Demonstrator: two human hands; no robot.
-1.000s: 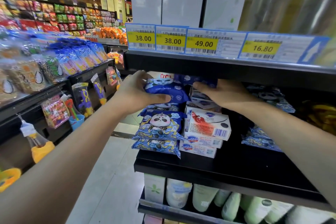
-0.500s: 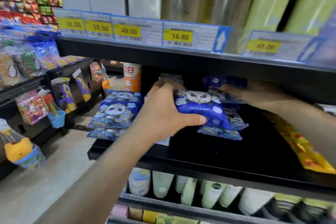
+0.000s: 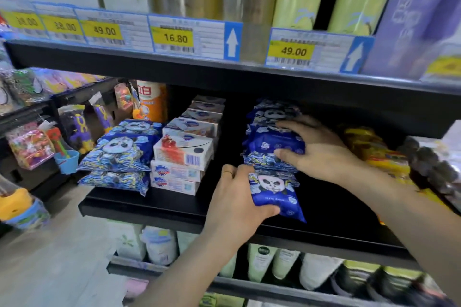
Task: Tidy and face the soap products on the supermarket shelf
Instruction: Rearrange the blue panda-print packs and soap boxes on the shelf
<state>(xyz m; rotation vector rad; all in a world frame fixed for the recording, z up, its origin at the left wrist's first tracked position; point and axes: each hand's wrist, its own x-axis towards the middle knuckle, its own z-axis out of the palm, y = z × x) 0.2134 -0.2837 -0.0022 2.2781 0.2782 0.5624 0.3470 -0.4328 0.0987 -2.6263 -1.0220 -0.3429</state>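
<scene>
Left hand (image 3: 234, 203) grip curled round a blue panda pack (image 3: 274, 194); right hand (image 3: 316, 149) fingers spread, loosely flat against the pack stack (image 3: 269, 132).

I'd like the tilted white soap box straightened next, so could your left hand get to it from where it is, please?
Probably yes: bare shelf lies between left hand and soap box, but it grips a panda pack.
</scene>
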